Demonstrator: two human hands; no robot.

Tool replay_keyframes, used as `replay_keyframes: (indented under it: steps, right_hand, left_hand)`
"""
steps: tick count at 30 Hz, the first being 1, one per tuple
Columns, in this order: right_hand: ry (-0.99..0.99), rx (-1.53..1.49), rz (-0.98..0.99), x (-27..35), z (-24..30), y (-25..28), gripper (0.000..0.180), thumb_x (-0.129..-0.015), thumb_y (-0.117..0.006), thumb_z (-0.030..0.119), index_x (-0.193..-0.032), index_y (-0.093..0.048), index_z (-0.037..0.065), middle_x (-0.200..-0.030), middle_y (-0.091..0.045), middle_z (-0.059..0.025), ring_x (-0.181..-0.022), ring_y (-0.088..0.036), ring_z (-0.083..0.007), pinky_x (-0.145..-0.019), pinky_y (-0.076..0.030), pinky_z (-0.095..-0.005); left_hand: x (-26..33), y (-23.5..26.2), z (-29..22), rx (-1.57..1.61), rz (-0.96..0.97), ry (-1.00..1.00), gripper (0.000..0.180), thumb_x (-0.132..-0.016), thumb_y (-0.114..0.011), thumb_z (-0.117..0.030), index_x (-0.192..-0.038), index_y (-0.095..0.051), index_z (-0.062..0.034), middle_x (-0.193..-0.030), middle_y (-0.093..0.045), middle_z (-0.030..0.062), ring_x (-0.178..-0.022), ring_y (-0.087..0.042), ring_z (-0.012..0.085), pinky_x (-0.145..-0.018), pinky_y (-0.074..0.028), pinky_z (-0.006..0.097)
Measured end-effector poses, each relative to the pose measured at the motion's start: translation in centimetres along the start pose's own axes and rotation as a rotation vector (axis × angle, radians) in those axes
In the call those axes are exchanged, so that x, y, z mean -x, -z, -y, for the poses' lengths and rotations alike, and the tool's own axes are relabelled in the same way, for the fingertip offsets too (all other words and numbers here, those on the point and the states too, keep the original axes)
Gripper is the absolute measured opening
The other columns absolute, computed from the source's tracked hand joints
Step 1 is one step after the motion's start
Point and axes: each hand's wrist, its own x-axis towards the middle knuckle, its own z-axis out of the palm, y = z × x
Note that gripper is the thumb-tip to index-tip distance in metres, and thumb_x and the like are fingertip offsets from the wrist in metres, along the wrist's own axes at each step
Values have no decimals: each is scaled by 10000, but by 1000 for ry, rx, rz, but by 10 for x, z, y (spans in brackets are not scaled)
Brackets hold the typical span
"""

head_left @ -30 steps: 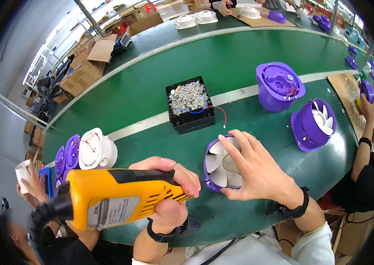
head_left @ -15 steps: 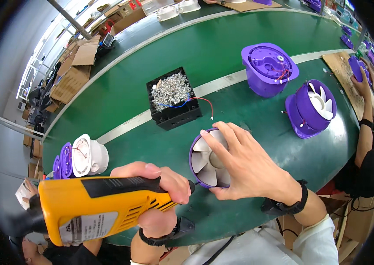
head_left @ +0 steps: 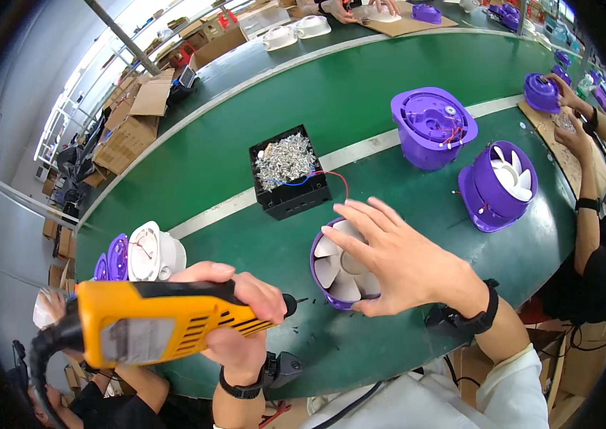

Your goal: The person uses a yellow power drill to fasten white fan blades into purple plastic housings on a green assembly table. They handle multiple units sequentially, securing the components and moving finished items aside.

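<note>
Head view: clenching the left grip [head_left: 258,297] round a yellow-and-black power screwdriver [head_left: 163,318], with its slim dark bit [head_left: 301,300] apart from a purple, round plastic fan housing [head_left: 338,304] on the green table [head_left: 249,247]; holding the right grip [head_left: 414,266] spread over that. Probably mid-screwdriving; next, likely needing to align the bit.

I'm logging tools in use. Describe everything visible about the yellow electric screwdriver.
The yellow electric screwdriver has a plastic-looking body with black upper panel, vent slots and pale label. A black cord leaves its rear; a thin bit projects from its black nose. Pointing right above the green table, it is held in the left hand's grip, its tip clear of the purple fan housing.
</note>
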Motion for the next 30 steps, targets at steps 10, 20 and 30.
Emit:
replay_keyframes:
  steps: [10,20,30]
  right_hand:
    - [-167,73,117,-1,17,10,1002,-611,-792,389,-1385,-305,-22,-1344,-309,-347,-1247,-337,-486,-1027,-293,-564]
    - [-224,19,-32,-2,16,-9,1003,-552,-809,355,-1355,-342,-22,-1285,-359,-268,-1190,-384,-412,-965,-351,-487]
    - [-193,4,9,-3,10,-7,996,-552,-790,359,-1362,-336,-3,-1282,-368,-255,-1182,-390,-407,-940,-362,-477]
  left_hand:
    - [0,7,15,-150,-28,-118,641,-823,-656,-515,-1099,-386,-3,-602,-554,93,-495,-530,181,-485,-481,311]
    - [-8,-4,15,-95,7,-62,654,-822,-645,-527,-1134,-380,-18,-626,-545,67,-517,-525,164,-508,-479,305]
    - [-13,-8,23,-72,18,-37,644,-820,-677,-487,-1131,-399,4,-619,-547,80,-523,-521,167,-513,-474,312]
